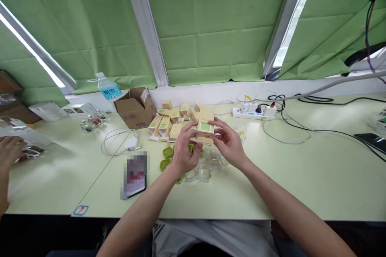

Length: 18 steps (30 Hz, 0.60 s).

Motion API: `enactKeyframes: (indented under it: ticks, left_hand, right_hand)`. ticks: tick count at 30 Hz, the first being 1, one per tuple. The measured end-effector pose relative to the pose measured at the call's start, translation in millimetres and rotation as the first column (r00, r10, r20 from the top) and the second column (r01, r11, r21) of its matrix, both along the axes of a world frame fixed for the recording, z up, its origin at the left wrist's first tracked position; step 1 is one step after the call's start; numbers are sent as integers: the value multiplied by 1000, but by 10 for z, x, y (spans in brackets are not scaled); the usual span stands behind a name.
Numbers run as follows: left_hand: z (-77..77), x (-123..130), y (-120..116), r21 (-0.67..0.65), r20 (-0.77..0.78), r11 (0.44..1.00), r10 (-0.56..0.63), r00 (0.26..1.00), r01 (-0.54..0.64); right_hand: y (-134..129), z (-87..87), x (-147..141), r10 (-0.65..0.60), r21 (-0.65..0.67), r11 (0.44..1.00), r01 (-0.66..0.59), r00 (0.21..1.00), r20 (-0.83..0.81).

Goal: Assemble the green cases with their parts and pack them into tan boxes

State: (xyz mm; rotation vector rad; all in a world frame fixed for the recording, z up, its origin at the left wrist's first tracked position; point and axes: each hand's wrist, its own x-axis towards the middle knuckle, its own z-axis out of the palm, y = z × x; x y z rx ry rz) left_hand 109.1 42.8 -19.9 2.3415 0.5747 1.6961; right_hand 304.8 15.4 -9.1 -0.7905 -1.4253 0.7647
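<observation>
Between my two hands is a small tan cardboard box [206,120] with a green label, its flap open toward me. My left hand [187,149] grips the box's left side, thumb near the flap. On the opposite side, the fingers of my right hand [228,141] are closed on the box as well. Below them lie several green plastic cups [165,164] and several clear plastic cups [205,173], partly hidden by my hands. More tan boxes [164,125], some with flaps open, stand just behind my left hand.
A brown carton [135,108] and a water bottle [108,87] stand at the back left. A phone [134,176] and a white charger [131,143] lie to the left. The power strip [251,112] trails cables at the back right. Another person's hand [10,152] is at the far left.
</observation>
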Motion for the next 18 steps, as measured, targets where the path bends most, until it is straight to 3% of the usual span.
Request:
enactKeyframes:
  ticks: [7,13,18]
  left_hand:
    - [18,-16,11,228,-60,947,246,967,-227]
    - [-8,-31,20,201,-73,942,287,955,-268]
    - [-16,-17,7,139,-41,961,247,968,-239]
  right_hand:
    - [-58,34,-7,36,15,999,-36,999,4]
    - [-80,57,6,61,48,997,-62,998,24]
    - [-76,59,7,63,73,995,-66,997,50]
